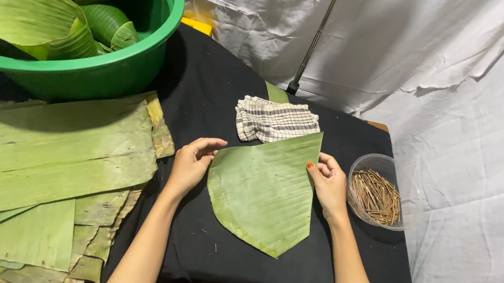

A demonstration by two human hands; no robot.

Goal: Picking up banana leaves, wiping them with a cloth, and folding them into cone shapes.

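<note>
I see no packages, labels, signs or screens here; nothing of that kind is near my hands.

I see a table (207, 89) draped in black cloth, running from near to far across the middle. Behind it and down the right hangs wrinkled white sheeting (469, 93), torn along one edge. A thin dark pole (316, 39) leans at the far side; light is even.
</note>
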